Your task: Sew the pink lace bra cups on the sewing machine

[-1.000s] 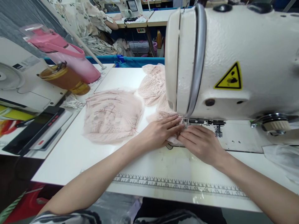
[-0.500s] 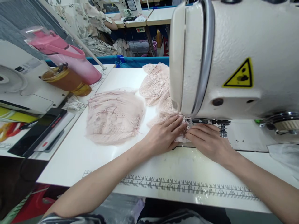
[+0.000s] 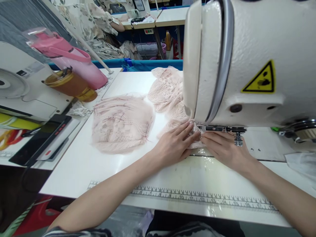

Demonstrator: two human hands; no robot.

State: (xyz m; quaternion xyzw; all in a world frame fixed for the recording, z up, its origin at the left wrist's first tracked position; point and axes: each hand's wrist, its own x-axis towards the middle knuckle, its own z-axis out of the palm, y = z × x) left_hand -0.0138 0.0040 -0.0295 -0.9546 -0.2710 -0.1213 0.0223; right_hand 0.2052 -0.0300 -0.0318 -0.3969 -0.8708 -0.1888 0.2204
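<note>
Pale pink lace fabric [image 3: 174, 113] lies bunched beside and under the head of a white sewing machine [image 3: 249, 42]. My left hand [image 3: 174, 143] rests on its near end, fingers close together and curled down onto the lace just left of the needle area. On the other side, my right hand [image 3: 224, 146] pinches the edge of the same fabric, its fingers partly behind the metal presser parts [image 3: 222, 129]. The needle itself is hidden. Another folded pink lace piece [image 3: 123, 123], with dark thread lines, lies flat to the left.
A ruler strip [image 3: 197, 199] runs along the table's front. At the left stand a pink bottle [image 3: 74, 62], a brown cup [image 3: 70, 84] and a black device [image 3: 40, 140]. White cloth [image 3: 301, 166] lies at the right. A person's sleeve [image 3: 98, 19] shows behind.
The machine head appears slightly further right in view. My right hand has shifted a little right, widening the gap from my left hand, which stays on the lace.
</note>
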